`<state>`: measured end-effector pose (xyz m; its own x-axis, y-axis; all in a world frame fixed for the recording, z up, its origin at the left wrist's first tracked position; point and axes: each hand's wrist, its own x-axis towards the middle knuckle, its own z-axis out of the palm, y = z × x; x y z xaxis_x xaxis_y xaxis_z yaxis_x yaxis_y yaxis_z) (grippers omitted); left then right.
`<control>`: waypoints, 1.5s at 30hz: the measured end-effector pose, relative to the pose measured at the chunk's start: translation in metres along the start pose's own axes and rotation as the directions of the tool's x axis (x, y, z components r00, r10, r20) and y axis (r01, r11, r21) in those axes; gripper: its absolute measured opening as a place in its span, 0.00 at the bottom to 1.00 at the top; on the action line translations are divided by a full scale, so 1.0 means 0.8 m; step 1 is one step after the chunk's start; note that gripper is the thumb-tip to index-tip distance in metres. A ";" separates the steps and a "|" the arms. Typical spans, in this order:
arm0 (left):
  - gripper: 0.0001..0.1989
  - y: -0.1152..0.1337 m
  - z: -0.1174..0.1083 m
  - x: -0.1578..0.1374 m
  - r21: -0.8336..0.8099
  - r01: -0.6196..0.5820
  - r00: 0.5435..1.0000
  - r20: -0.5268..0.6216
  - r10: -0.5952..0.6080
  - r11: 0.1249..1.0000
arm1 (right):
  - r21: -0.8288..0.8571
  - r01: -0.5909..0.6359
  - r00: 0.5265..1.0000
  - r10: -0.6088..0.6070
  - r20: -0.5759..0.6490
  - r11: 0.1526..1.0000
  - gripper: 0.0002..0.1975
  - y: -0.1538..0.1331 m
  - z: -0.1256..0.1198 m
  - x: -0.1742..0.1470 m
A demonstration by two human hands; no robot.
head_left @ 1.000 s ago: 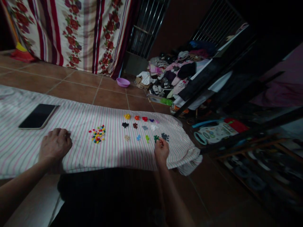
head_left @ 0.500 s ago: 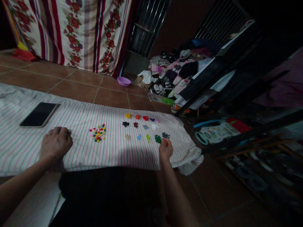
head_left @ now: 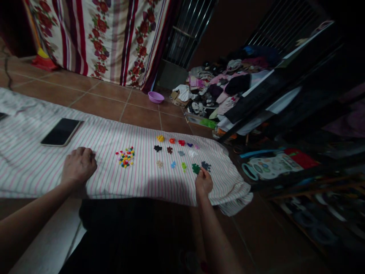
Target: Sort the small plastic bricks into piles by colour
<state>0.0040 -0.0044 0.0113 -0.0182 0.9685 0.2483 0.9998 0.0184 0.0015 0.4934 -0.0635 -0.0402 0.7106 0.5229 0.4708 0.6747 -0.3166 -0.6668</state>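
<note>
My right hand (head_left: pixel 204 182) is at the dark green pile (head_left: pixel 195 168) of small pieces, just below the dark grey pile (head_left: pixel 205 166). Its thumb and fingers are pinched together; anything between them is too small to make out. Resting on the striped cloth (head_left: pixel 108 182), my left hand (head_left: pixel 79 165) has its fingers curled under, so whatever they may hold is hidden. To its right lies a mixed heap (head_left: pixel 126 158) of small coloured pieces. Light green (head_left: pixel 184 166), blue (head_left: pixel 173 164) and beige (head_left: pixel 159 164) piles continue the row left of my right hand.
Behind are yellow (head_left: pixel 160 138), orange (head_left: pixel 172 140), red (head_left: pixel 181 142), black (head_left: pixel 157 148) and brown (head_left: pixel 169 150) piles, among others. A phone (head_left: pixel 61 132) lies at left. Beyond are a purple basin (head_left: pixel 156 97), heaped clothes (head_left: pixel 216 85) and a floral curtain (head_left: pixel 99 38).
The whole view has swung a little, so the cloth and everything on it appear farther right. Both hands keep nearly the same places on the cloth, the right one still beside the dark green pile.
</note>
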 end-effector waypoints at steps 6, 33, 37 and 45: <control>0.14 -0.003 0.006 0.001 -0.071 0.009 1.000 -0.025 -0.011 0.997 | -0.018 0.065 0.998 -0.065 -0.003 0.998 0.24 0.002 0.003 0.000; 0.14 -0.008 0.016 0.001 -0.134 -0.009 0.997 -0.081 -0.002 0.991 | 0.377 0.320 0.864 -0.431 0.260 0.869 0.17 -0.120 0.010 -0.116; 0.14 -0.009 0.018 0.002 -0.153 -0.003 0.998 -0.065 -0.007 0.988 | 0.444 0.380 0.775 -0.542 0.326 0.811 0.16 -0.163 0.032 -0.139; 0.14 -0.007 0.017 0.003 -0.139 0.015 0.999 -0.036 -0.020 0.990 | 0.527 0.385 0.679 -0.619 0.394 0.757 0.16 -0.215 0.073 -0.168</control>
<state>-0.0019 0.0014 -0.0011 -0.0380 0.9584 0.2830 0.9902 -0.0021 0.1400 0.2701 -0.0335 -0.0225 -0.0137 0.8628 0.5054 0.6793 0.3789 -0.6285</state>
